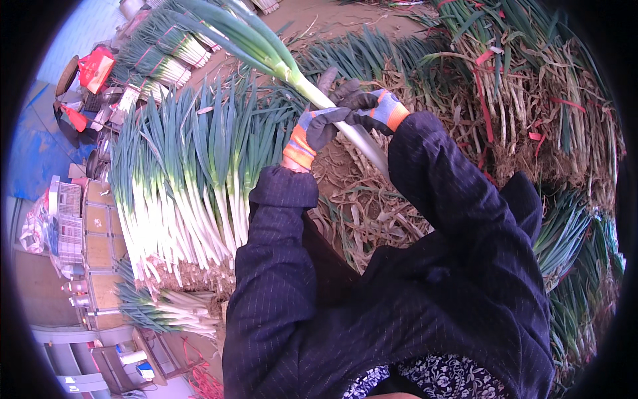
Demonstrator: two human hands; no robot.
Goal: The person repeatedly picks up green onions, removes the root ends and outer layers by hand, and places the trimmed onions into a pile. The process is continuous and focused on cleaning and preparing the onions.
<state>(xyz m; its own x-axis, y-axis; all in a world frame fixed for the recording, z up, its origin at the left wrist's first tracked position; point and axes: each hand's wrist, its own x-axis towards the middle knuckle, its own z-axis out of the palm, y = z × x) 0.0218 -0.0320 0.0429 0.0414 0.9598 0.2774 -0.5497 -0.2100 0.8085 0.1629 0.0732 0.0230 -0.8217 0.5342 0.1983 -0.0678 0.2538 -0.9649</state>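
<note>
A long green onion stalk (311, 92) with a white shank and green leaves slants from the upper left down to the right. Both my hands, in gloves with dark palms and orange cuffs, are on its shank. My left hand (319, 129) is closed round it, thumb across the front. Just beside it my right hand (366, 102) touches the same shank, with some fingers extended behind; how firmly it grips is unclear. The root end is hidden by my right sleeve. To the left lies a wide row of peeled green onions (194, 184), roots towards me.
Dry husks and leaves (384, 209) litter the ground below my hands. Unpeeled onions with red ties (518, 99) are heaped at right. Tied bundles (164, 55) lie at upper left. Cardboard boxes (102, 249) and plastic crates (70, 219) stand at far left.
</note>
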